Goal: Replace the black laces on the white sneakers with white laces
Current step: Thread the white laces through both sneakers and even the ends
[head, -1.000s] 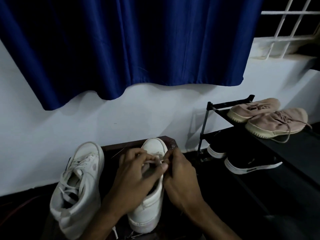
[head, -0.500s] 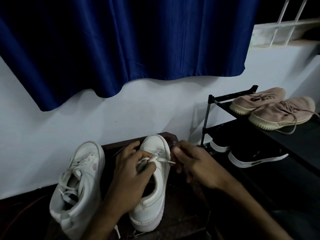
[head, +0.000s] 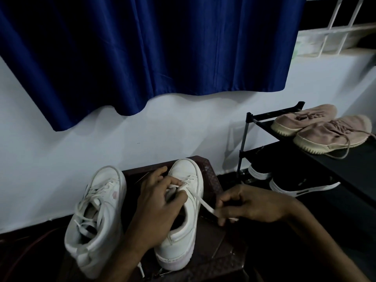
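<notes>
My left hand (head: pixel 156 202) curled over tongue of white sneaker (head: pixel 189 224), pinching white lace (head: pixel 205 206) at front eyelets. My right hand (head: pixel 250 204) pinches lace's free end, stretched toward right edge of stool (head: pixel 215 247). Sneaker mid-stool, toe at far edge; second sneaker (head: pixel 97 216) at left edge.

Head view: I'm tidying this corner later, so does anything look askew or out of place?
The left sneaker leans tilted at the stool's edge, its laces loose. On the rack, one pink shoe's lace dangles over the shelf edge. Otherwise nothing stands out.
</notes>
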### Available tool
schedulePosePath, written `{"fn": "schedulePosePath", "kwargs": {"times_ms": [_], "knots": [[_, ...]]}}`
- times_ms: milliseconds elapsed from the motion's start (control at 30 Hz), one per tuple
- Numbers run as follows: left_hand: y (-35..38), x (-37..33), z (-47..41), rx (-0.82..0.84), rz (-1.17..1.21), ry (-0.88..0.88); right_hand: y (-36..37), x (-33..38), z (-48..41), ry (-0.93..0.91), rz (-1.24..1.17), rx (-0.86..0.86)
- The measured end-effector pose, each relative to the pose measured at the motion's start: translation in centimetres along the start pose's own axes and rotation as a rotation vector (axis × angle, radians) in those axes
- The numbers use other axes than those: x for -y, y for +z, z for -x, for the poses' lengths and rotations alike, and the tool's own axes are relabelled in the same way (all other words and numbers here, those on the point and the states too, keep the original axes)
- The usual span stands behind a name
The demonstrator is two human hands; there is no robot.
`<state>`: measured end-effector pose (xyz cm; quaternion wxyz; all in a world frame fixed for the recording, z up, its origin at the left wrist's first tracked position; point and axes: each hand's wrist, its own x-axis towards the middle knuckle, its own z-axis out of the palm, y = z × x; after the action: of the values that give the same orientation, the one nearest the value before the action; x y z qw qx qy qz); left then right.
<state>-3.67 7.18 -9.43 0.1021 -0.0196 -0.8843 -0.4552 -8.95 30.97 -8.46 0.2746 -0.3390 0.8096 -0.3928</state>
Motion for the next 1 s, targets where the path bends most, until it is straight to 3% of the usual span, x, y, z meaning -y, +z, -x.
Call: {"fn": "schedulePosePath", "kwargs": {"times_ms": [133, 233, 300, 433, 500, 700, 833, 1000], "knots": [[-0.1, 0.1, -0.1, 0.008, -0.016, 0.004, 2.6, 1.2, -3.0, -0.069, 0.157, -0.468], [0.0, 0.0, -0.1, 0.001, -0.015, -0.008, 4.4, 2.0, -4.8, -0.16, 0.138, -0.586], [0.0, -0.1, 0.0, -0.011, -0.003, 0.003, 3.9, 1.9, -4.4, -0.18, 0.141, -0.538], [-0.1, -0.3, 0.1, -0.023, 0.007, 0.007, 1.1, 0.5, -1.0, -0.016, 0.016, -0.033], [-0.2, -0.1, 0.1, -0.022, 0.024, -0.013, 0.7, 0.0, -0.3, 0.049, -0.009, 0.05], [-0.1, -0.3, 0.0, -0.031, 0.034, -0.045, 2.6, 1.8, -3.5, -0.099, 0.124, -0.477], [0.0, -0.2, 0.1, -0.062, 0.004, -0.07, 4.1, 2.1, -4.7, -0.199, 0.16, -0.53], [0.0, -0.2, 0.1, -0.052, 0.001, -0.076, 0.6, 1.0, -0.7, -0.009, 0.102, 0.044]]}}
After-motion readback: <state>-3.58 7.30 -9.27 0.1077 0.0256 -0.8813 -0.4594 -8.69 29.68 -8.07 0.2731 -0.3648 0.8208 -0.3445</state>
